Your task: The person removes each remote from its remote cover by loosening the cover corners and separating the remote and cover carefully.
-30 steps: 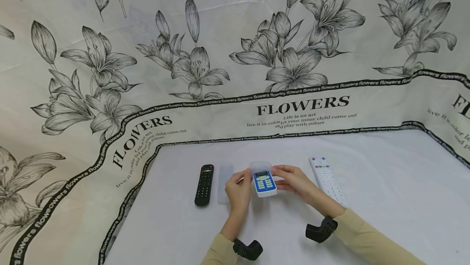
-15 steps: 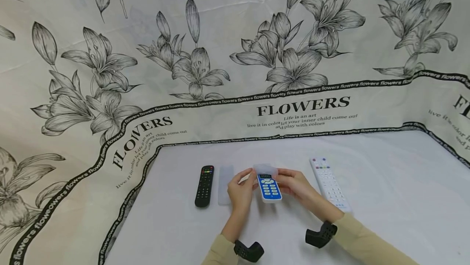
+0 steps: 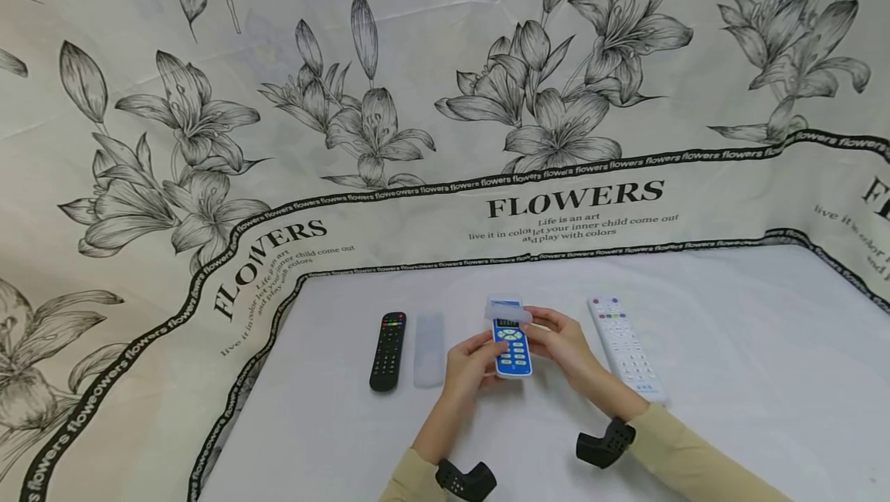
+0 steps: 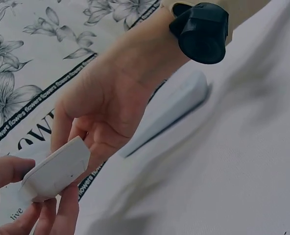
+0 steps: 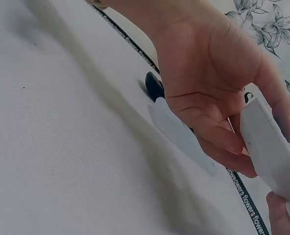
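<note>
In the head view a small blue-and-white remote control (image 3: 513,359) is tilted up above the table. My left hand (image 3: 467,369) grips its lower part, thumb on the button face. A translucent sleeve (image 3: 513,312) covers the remote's upper end; how far it wraps round cannot be made out. My right hand (image 3: 565,346) pinches the sleeve and the remote's upper right side. Both wrist views show the remote's white underside (image 4: 59,171) between the two hands, its buttons hidden there. The right wrist view has my left hand's fingers (image 5: 223,139) against the remote's edge.
A black remote (image 3: 387,351) lies on the left of the white-covered table (image 3: 313,425). Beside it is another flat translucent sleeve (image 3: 429,349). To the right, partly behind my right forearm, lies a long white remote (image 3: 628,347). Flower-printed cloth (image 3: 389,232) rises behind the table.
My left hand has moved from the remote's upper side down to its lower part. The remote has shifted slightly right, and its top now shows beyond the sleeve's bunched edge.
</note>
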Demonstrator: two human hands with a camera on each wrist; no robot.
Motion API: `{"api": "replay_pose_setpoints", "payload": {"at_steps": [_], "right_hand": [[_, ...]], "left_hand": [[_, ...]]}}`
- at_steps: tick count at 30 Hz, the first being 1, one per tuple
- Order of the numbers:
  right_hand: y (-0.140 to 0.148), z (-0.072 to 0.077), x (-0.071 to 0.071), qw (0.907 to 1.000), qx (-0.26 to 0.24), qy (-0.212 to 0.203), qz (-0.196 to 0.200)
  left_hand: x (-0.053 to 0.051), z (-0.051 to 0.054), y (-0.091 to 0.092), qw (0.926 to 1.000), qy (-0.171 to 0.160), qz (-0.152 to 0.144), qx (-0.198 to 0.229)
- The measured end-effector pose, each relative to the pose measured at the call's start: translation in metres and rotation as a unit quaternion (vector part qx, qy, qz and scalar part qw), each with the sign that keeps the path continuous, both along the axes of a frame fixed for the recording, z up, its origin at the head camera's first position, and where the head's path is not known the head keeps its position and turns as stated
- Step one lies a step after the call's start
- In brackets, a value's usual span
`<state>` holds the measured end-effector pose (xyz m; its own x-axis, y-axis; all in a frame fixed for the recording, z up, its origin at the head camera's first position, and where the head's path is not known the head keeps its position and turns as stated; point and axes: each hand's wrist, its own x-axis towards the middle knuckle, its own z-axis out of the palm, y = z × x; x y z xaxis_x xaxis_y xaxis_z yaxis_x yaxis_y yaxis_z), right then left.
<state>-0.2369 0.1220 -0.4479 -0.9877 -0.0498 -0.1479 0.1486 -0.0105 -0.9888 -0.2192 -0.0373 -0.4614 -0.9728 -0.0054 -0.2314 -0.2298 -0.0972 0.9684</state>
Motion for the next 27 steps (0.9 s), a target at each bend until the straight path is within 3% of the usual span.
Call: {"api": "replay_pose_setpoints", "payload": {"at_steps": [4,11,18,27], "right_hand": [[0.001,-0.001,0.000,1.0000,0.001,0.005,0.001],[0.003,0.001,0.000,0.9999,-0.007,0.012,0.006],[0.006,0.008,-0.003,0.9982,-0.052,-0.010,0.028],[0.013,0.014,-0.017,0.9984,-0.002,-0.014,0.055]], "left_hand": [[0.001,0.001,-0.001,0.9995,0.000,-0.026,0.016],[-0.001,0.002,-0.002,0.9992,0.001,-0.039,0.009],[-0.005,0.002,-0.004,0.9980,-0.007,-0.062,0.002],[-0.004,-0.001,-0.003,0.9986,-0.013,-0.049,-0.011]]}}
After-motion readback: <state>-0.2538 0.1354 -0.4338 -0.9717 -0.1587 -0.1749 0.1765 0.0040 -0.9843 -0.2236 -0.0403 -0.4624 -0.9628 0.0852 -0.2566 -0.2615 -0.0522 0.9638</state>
